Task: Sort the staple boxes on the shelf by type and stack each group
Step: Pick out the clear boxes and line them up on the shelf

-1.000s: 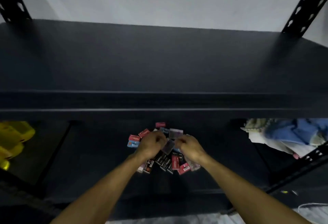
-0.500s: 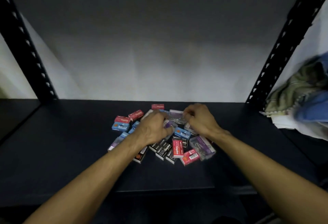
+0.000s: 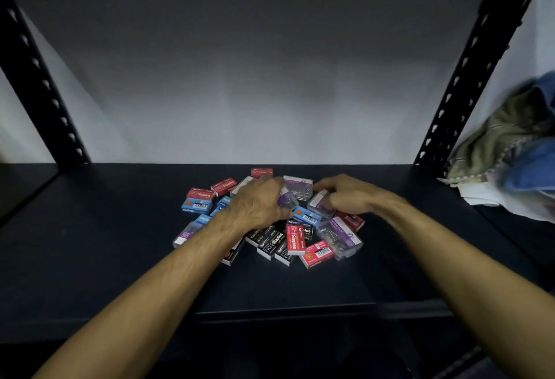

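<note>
A loose heap of small red, blue and black cardboard staple boxes (image 3: 295,240) and clear plastic clip cases lies mid-way along the dark metal shelf (image 3: 90,258). The left hand (image 3: 258,204) curls its fingers round a small clear purple-labelled case (image 3: 286,200) atop the heap. Just beside it, the right hand (image 3: 345,195) pinches another clear purple-labelled case (image 3: 319,203).

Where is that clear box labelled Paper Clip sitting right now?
In the head view, the clear paper clip box lies at the right front edge of the pile, beside a red staple box and below the right hand.
</note>
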`<state>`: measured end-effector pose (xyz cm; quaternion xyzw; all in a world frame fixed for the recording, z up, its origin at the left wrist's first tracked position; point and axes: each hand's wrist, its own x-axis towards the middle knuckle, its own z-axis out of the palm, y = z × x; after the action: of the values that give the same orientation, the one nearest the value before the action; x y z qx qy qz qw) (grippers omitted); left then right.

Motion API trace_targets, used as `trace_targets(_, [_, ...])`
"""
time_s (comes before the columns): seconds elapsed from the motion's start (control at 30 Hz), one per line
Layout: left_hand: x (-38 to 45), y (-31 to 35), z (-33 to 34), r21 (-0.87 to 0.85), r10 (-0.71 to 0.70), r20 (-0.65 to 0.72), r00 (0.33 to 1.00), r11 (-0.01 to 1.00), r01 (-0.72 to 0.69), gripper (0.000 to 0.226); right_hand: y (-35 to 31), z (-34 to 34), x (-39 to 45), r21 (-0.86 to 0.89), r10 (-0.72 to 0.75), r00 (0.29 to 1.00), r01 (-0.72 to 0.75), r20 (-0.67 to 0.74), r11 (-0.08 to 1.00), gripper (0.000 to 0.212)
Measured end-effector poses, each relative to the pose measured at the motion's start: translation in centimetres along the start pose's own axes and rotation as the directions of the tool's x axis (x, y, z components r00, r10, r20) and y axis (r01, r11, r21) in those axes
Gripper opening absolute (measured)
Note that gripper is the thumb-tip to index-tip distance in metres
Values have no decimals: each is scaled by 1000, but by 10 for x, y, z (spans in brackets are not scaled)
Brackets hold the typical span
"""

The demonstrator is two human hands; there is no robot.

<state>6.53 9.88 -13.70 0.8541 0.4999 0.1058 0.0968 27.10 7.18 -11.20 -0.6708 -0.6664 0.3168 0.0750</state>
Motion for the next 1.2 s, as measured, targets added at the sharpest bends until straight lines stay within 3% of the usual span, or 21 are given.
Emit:
trace_targets(0.17, [2,-4,-2,-82,-6,34,999,997,9,72,5,-3,-7,24,-6,1000,6,24,1000,61])
trace_targets(0.37, [3,-4,-5,-231,12,84,996,973,8,65,14,-8,-16,58,16,999,-14,-29,998,49])
trace_targets(0.57, [6,-4,-9,-267,-11,81,997,963,33,51,20,2,-25,180,18,968,28,-252,983,38])
trace_targets(0.77, [6,-11,-9,-348,-25,83,996,936,53,52,26,13,-24,114,-49,913,104,-405,988,34])
trace_targets(1.2, [-2,-24,-12,-465,-1,28,1000,885,14,50,16,14,-25,97,-104,906,157,-411,983,37])
